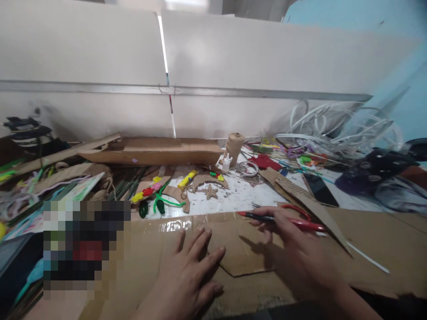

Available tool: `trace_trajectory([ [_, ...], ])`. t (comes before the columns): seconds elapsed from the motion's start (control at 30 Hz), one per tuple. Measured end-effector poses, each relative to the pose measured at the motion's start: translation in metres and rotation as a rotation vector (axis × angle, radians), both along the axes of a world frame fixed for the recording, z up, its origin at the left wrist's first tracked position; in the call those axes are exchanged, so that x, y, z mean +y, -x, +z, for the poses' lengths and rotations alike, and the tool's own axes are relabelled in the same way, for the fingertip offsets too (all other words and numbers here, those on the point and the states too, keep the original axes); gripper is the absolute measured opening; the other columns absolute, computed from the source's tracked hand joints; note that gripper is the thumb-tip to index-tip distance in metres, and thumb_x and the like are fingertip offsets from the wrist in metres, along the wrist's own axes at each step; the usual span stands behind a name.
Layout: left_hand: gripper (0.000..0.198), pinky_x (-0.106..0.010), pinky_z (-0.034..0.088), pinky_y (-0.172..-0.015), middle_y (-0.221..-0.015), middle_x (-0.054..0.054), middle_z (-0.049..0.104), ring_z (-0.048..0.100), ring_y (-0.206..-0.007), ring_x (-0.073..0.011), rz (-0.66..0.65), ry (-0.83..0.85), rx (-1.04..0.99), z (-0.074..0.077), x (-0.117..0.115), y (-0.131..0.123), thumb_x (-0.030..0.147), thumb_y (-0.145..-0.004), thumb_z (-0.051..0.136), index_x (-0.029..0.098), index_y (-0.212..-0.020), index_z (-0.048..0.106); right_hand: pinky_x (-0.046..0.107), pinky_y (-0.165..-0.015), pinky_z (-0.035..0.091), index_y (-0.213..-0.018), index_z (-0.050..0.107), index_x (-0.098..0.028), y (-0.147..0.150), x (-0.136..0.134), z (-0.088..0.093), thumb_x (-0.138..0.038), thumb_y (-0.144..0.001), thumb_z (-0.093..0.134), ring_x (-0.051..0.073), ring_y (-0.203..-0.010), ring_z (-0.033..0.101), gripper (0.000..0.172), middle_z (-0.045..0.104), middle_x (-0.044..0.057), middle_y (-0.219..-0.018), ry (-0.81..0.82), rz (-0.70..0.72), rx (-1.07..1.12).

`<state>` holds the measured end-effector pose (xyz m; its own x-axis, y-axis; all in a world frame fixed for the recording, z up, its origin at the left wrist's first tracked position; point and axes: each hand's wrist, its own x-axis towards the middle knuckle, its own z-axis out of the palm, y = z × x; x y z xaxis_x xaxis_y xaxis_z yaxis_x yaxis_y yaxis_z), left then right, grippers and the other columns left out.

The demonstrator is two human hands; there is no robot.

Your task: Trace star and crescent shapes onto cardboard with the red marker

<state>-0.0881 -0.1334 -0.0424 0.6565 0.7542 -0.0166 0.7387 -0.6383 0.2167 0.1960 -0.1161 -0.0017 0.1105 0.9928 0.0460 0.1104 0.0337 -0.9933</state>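
Note:
My left hand [191, 271] lies flat with fingers spread, pressing on a cardboard sheet [143, 266] and touching the edge of a smaller angular cardboard piece [243, 253]. Above that piece, my right hand [293, 244] is closed around a red-and-black pen [258, 217], its red end pointing left. Red-handled scissors [300, 211] show just behind the right hand, partly hidden by it. Beside them a long cardboard strip [310, 209] slants across the sheet. A thin white strip [368, 258] rests farther right.
Behind the sheet are a twine spool [235, 146], a small white bottle [227, 163], a yellow tube [187, 179], a twine star [211, 192] and colourful flower pieces [147, 192]. A phone [320, 189] and coiled white strips [343, 124] are at right. A pale partition [100, 49] stands behind.

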Motion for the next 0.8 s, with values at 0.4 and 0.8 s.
trace_trajectory([
  [0.4,0.073,-0.081,0.046,-0.112,-0.17,-0.019,0.044,0.047,-0.155,-0.0435,-0.032,-0.075,-0.01,-0.008,-0.001,0.002,0.051,-0.099,0.075,0.043,-0.165,0.045,0.027,-0.057,0.042,-0.09,0.068,-0.023,0.03,0.015,-0.033,-0.04,-0.092,0.076,0.016,-0.063,0.055,0.019,0.066,0.0,-0.071,0.176,0.142,0.077],
  [0.8,0.074,-0.075,0.041,-0.119,-0.17,-0.016,0.045,0.049,-0.153,-0.0461,-0.054,-0.013,-0.064,-0.012,0.002,0.008,0.061,-0.095,0.076,0.041,-0.162,0.051,0.023,-0.047,0.028,-0.092,0.06,-0.025,0.035,0.009,-0.038,-0.048,-0.09,0.079,0.012,-0.052,0.044,0.03,0.058,-0.004,-0.065,0.237,0.146,0.134],
])
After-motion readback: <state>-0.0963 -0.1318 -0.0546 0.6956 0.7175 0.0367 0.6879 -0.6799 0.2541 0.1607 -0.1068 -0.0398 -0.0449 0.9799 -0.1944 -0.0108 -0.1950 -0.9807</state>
